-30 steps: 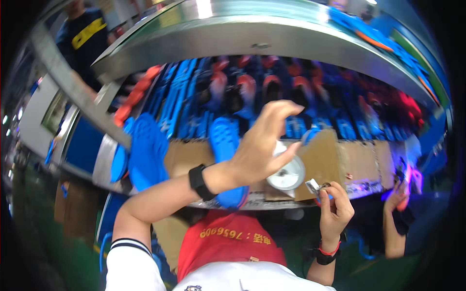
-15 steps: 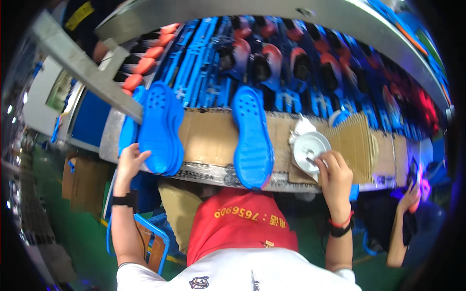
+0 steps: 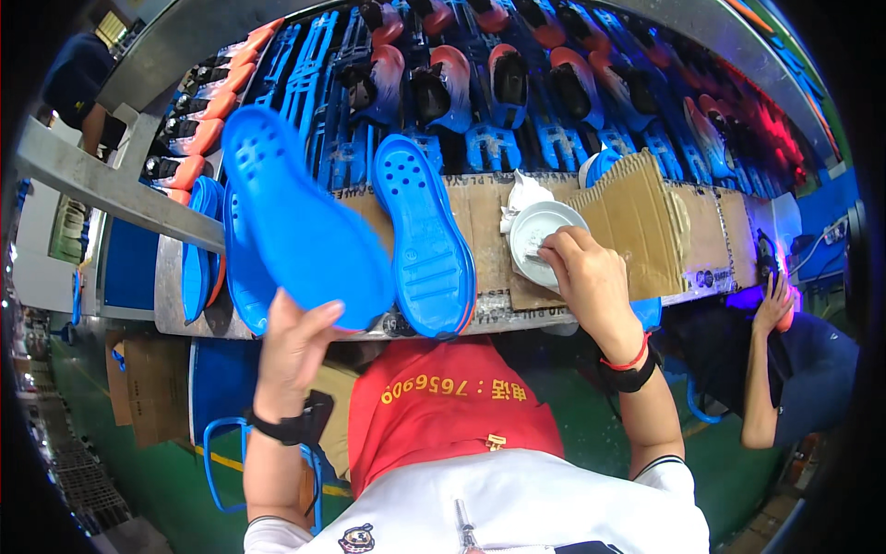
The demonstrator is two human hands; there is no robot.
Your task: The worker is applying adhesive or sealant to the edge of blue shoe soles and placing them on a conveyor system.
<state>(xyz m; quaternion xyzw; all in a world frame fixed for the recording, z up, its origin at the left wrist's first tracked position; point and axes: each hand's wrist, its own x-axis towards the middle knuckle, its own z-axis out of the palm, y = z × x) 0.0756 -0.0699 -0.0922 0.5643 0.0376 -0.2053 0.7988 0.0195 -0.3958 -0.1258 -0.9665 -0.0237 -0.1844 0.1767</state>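
My left hand (image 3: 293, 349) grips the heel end of a blue shoe sole (image 3: 314, 235), thumb on its near edge. The sole is raised and tilted above the bench. Partly hidden behind it lies another blue sole (image 3: 242, 282). Just to its right, a single blue sole (image 3: 432, 258) lies flat on the cardboard, holes at the far end. My right hand (image 3: 591, 282) is closed in a pinch over a white bowl (image 3: 522, 260); its fingertips dip inside, and what they hold is hidden. White crumpled paper (image 3: 526, 191) sits behind the bowl.
More blue soles (image 3: 198, 254) stand at the left beside a metal bar (image 3: 120, 185). Beyond the cardboard-covered bench (image 3: 489, 222), a rack carries rows of shoe uppers (image 3: 443, 88). A cardboard flap (image 3: 637, 217) rises right of the bowl. A co-worker's hand (image 3: 773, 305) works at far right.
My left hand has lifted a sole from the left stack and brought it rightward. The right fingers have reached further into the bowl. The whole view has shifted.
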